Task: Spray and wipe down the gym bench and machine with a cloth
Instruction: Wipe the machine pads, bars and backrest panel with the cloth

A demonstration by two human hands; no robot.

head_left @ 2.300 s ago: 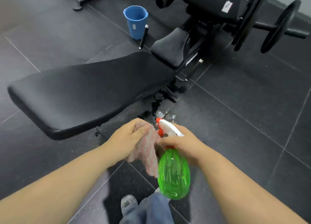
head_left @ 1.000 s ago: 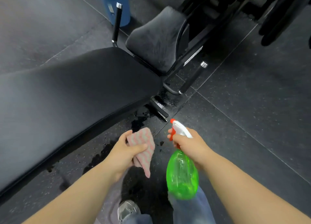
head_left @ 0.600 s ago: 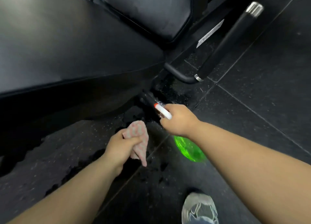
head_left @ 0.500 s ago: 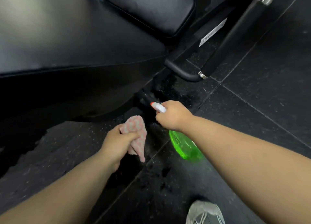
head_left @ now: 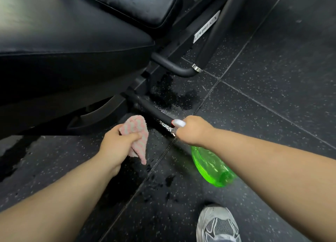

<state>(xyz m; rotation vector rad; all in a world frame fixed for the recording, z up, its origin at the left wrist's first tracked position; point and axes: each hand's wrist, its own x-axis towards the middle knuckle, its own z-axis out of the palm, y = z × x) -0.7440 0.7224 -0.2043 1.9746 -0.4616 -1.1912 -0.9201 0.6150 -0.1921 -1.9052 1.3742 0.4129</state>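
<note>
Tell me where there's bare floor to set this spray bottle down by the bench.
The dry floor tile right of the curved handle is bare. The tile between your forearms, ahead of the shoe, is open but splashed. Crowded: under the bench, where the wet foot bar, the puddle, left hand and right hand meet.

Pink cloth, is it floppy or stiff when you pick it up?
Probably floppy: the pink cloth bunches in the left hand and a corner dangles below. Likely light, since thumb and fingers alone hold it. Its fuzzy look suggests it isn't slippery.
</note>
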